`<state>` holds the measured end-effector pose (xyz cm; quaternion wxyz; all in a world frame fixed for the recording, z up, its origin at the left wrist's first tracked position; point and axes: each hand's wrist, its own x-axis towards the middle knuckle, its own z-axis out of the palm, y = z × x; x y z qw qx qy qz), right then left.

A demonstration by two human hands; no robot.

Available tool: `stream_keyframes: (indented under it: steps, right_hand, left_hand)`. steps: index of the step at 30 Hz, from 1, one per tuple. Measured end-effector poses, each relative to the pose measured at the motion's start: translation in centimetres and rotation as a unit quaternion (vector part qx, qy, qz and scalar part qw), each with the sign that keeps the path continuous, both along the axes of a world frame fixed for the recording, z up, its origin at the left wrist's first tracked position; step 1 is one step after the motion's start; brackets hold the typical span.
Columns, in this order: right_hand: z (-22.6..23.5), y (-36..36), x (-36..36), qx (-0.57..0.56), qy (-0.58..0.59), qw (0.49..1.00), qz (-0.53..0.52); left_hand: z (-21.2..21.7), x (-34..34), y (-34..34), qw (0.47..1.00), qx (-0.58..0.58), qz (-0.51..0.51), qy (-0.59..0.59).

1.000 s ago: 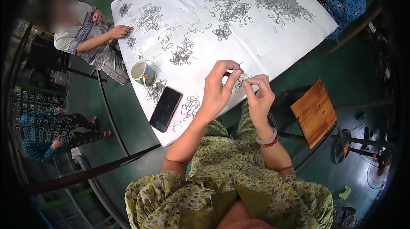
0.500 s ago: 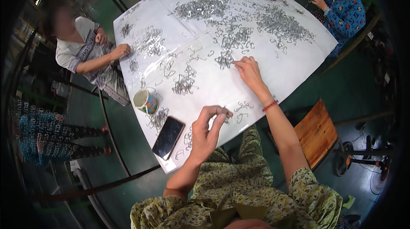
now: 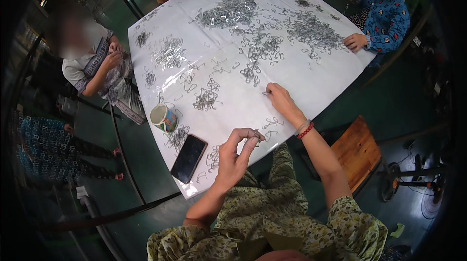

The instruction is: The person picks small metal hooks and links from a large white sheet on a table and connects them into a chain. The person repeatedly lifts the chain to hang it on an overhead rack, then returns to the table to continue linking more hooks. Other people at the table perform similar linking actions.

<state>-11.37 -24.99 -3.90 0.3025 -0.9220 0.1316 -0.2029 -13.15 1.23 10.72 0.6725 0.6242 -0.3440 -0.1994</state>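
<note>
Near the table's front edge my left hand (image 3: pixel 236 156) is closed, thumb and forefinger pinching a small metal hook (image 3: pixel 257 136). Farther off and to the right, my right hand (image 3: pixel 282 101) pinches another small grey piece, apparently a metal hook (image 3: pixel 266 93), just above the white tabletop (image 3: pixel 301 85). Beyond its fingertips lies a small cluster of loose bent-wire hooks (image 3: pixel 250 72). A few more hooks (image 3: pixel 271 125) rest between my two hands, beside the left fingertips. How many pieces the left hand holds is hidden by its fingers.
A dark phone (image 3: pixel 188 158) and a patterned cup (image 3: pixel 164 118) stand left of my left hand. Heaps of hooks (image 3: pixel 228 11) spread across the far table. Co-workers (image 3: pixel 92 61) sit around it, one resting a hand (image 3: pixel 355 42) on the right edge. A wooden stool (image 3: pixel 357 151) stands right.
My right hand has drawn back from the hook cluster toward me, with a small piece in its fingers. My left hand stays nearly still. The co-worker at right has lowered a hand onto the table.
</note>
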Motion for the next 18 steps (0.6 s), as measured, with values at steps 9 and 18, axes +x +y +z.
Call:
stream_keyframes:
  steps: [9,18]
  right_hand:
    - [1.7,-1.2,-0.2,0.312,0.006,0.949,-0.050]
    - [0.8,-1.8,-0.4,0.359,0.007,0.929,-0.086]
  left_hand:
    - [0.6,-1.9,0.3,1.000,0.009,-0.014,-0.011]
    - [0.4,-2.0,0.3,1.000,-0.025,0.019,-0.005]
